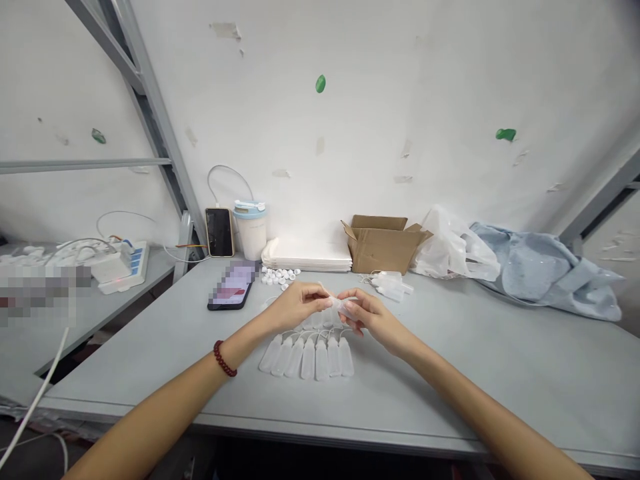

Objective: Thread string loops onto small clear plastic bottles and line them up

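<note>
Above the middle of the table, my left hand (301,305) and my right hand (369,315) meet at a small translucent plastic bottle (341,307). My right fingers are wrapped round its body. Thumb and fingers of my left hand pinch at its other end; the exact part is hidden by the fingertips. Just below my hands lies a row of several similar bottles (308,360), their thin white loops pointing away from me. Behind this row, more bottles (315,322) are partly covered by my hands. White caps (280,275) lie loose beyond my left hand.
At the back are a phone (219,232), a lidded cup (251,233), stacked white sheets (307,257), an open cardboard box (383,248), a plastic bag (450,250) and blue cloth (545,270). Another phone (234,285) lies left; loose bottles (391,287) lie before the box.
</note>
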A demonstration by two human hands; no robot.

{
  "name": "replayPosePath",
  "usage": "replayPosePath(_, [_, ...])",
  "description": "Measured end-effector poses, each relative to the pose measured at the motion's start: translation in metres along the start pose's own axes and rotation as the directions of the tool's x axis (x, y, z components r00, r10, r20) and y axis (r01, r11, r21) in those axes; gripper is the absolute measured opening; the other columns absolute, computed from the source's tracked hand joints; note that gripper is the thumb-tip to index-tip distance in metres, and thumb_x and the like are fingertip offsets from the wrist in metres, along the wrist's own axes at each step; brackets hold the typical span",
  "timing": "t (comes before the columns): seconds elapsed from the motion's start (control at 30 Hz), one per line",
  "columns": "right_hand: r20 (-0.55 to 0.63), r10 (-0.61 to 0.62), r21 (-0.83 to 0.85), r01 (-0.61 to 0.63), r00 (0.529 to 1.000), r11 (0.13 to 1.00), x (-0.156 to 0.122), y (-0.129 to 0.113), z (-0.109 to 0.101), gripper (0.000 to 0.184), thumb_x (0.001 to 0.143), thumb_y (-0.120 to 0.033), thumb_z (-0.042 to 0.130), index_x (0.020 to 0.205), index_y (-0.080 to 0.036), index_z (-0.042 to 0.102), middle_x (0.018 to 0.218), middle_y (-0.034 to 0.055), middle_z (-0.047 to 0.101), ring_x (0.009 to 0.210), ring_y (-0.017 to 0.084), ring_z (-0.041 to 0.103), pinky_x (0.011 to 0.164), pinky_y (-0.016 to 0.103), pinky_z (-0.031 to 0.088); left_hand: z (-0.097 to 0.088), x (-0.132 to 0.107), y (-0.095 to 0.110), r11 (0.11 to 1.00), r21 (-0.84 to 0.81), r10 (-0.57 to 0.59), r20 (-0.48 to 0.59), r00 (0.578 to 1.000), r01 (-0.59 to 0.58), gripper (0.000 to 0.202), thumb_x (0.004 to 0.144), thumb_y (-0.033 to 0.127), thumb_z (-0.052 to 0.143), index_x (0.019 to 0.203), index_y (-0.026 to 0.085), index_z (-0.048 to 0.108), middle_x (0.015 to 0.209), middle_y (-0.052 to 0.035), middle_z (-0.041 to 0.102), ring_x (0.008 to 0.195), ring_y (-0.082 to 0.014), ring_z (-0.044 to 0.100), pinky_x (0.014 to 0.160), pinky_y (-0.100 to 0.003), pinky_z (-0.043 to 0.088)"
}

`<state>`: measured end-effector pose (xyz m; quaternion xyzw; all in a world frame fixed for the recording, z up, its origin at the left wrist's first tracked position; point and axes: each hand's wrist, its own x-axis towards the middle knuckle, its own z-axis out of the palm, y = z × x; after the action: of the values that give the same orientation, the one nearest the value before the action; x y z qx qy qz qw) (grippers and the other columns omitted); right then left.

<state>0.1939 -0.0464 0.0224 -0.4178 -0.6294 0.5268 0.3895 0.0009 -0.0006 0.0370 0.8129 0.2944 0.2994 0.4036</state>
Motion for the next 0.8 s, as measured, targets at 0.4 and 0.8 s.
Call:
replayPosePath(0.4, [0.023,0.129,0.186,-0.131,0.991,0.974,0.000,-0.001,-0.004,0.033,0.079,-0.050,0.055,0.087,-0.024,0.036,0.060,-0.0070,0.051,0.046,0.005,0.025,0.046,0.020,0.019,0.011,-0.002,-0.002,0.989,0.113,0.108,-0.100,0.989,-0.097,0.016,0.081,0.028,0.057,0.083,0.016,0.068,0.086,-0.0053,0.066,0.080,-0.0153,0.059,0.073,-0.025,0.046])
replayPosePath(0.8, [0.056,0.142,0.189,-0.150,0.988,0.970,0.002,0.002,-0.005,0.034,0.078,-0.052,0.055,0.085,-0.024,0.035,0.058,-0.0081,0.047,0.045,0.005,0.022,0.045,0.019,0.014,0.014,-0.004,0.002,0.987,0.152,0.060,-0.064,0.996,-0.050,0.016,0.080,0.025,0.055,0.077,0.015,0.066,0.082,-0.0058,0.067,0.072,-0.0147,0.059,0.066,-0.025,0.046])
